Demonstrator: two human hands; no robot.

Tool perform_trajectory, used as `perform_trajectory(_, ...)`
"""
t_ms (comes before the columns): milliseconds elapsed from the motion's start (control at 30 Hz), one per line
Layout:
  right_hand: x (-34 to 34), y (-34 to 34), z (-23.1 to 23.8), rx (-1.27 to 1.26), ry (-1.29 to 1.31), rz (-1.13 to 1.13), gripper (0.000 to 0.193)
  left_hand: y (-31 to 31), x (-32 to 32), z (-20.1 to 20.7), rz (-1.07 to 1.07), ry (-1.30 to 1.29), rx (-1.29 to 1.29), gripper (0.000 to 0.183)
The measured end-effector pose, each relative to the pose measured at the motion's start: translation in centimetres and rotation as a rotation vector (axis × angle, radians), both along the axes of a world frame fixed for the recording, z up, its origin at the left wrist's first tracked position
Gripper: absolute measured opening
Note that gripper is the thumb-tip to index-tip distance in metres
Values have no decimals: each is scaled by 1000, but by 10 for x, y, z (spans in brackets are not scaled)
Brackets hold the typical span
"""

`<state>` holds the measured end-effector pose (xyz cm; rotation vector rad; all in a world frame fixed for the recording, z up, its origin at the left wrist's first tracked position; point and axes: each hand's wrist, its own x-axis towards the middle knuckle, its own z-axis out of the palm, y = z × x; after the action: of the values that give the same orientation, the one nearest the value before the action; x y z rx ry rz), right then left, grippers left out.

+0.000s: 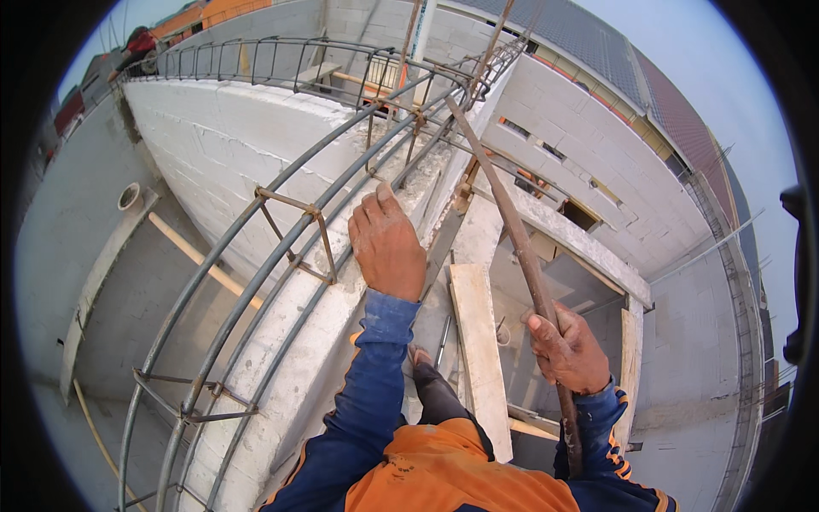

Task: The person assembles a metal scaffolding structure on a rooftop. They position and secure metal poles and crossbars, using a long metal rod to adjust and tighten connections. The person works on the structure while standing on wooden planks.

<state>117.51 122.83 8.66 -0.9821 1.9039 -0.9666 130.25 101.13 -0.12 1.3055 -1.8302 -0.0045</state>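
Brown bar point(522, 243) slants through the right hand point(577, 354).

TEXT: none readable, no label, number or sign | orange shirt point(465, 478), 6 o'clock: small dark marks on the cloth, print or stains, cannot tell | white pole point(421, 38), 12 o'clock: surface too small to read | orange wall point(226, 11), 11 o'clock: too far to read

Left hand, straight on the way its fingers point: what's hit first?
Most likely the rebar cage, its nearest long bar just beyond the left hand. Depth is unclear; they may already touch.
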Motion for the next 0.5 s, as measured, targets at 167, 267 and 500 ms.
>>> perform_trajectory(167, -32, 3, -3, 17, 91, 110, 43, 1, 0, 1, 8, -48, 8, 60)
perform_trajectory(267, -59, -3, -25, -18, 127, 181, 40, 2, -2, 0, 7, -60, 49, 65)
perform_trajectory(500, -134, -48, -103, -157, 357, 92, 45, 4, 1, 3, -4, -72, 129, 71)
